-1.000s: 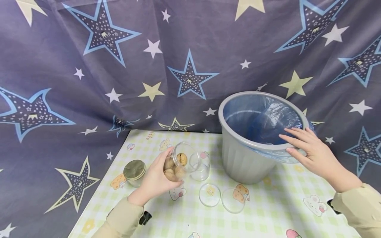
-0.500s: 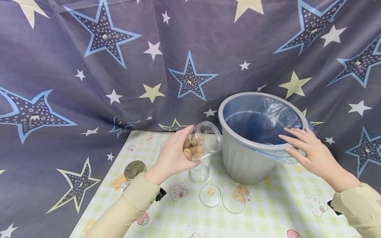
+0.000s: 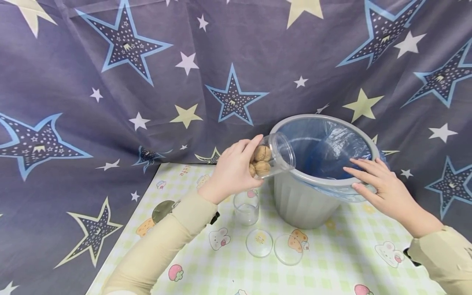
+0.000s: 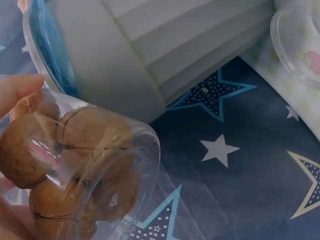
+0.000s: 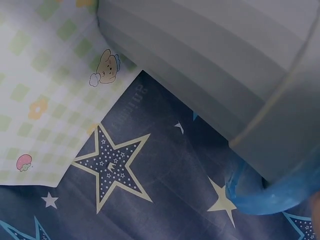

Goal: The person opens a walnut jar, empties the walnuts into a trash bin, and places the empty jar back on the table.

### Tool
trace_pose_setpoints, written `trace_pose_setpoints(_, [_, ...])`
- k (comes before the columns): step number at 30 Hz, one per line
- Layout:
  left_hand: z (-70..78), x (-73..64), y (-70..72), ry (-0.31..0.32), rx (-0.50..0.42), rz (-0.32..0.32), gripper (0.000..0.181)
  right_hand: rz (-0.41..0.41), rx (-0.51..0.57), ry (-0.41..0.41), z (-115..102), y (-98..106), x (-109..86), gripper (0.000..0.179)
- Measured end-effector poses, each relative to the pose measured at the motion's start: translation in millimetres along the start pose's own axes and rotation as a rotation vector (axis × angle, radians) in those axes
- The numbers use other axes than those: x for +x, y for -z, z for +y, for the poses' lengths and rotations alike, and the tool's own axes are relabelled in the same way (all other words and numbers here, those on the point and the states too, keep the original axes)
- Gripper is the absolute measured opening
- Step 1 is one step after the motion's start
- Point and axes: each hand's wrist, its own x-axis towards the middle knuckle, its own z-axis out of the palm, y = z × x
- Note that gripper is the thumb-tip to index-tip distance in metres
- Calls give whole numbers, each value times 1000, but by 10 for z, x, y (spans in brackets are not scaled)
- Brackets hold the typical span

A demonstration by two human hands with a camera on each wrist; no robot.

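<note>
My left hand (image 3: 234, 172) grips a clear plastic jar (image 3: 284, 152) holding several walnuts (image 3: 263, 153). The jar is tipped on its side, its open mouth at the left rim of a grey bin (image 3: 306, 205). In the left wrist view, the walnuts (image 4: 24, 150) lie inside the clear wall of the jar (image 4: 151, 145), close to the bin (image 4: 110, 55). A blue plastic bag (image 3: 321, 155) lines the bin. My right hand (image 3: 385, 190) rests on the bin's right rim with its fingers extended over the opening. The right wrist view shows mostly the bin's ribbed side (image 5: 215, 60).
A second clear jar (image 3: 246, 211) stands open on the checked tablecloth (image 3: 206, 270). Two clear round lids (image 3: 259, 243) lie in front of it. A jar with a gold lid (image 3: 162, 210) is partly behind my left sleeve. A starry curtain (image 3: 147, 102) hangs behind the table.
My left hand has carried the jar of walnuts up and to the right, from above the table to the bin's rim. My right hand stays in place.
</note>
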Motion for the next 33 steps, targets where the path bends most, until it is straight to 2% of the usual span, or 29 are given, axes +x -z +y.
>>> trace_pose_setpoints(5, [-14,136,-11,-28,59,-1,100,1,-6,-3,-14,-7,10,37])
trace_pose_setpoints(9, [-36,270,8,-84,91,10,95,0,-10,-2,-15,-2,13,37])
trace_pose_setpoints(12, [-28,372,31,-137,135,-8,93,5,-8,-1,-16,3,9,37])
trace_pose_setpoints(16, [3,459,62,-172,216,-60,94,13,-8,-3,-17,-5,6,37])
trace_pose_setpoints(20, [24,504,67,-196,265,-94,97,15,-13,-5,-3,-10,-7,37])
trace_pose_setpoints(26, [36,537,77,-273,307,-52,91,24,4,4,-7,-13,-2,37])
trace_pose_setpoints(33, [52,523,83,-327,379,-39,88,23,-3,1,-9,-29,0,36])
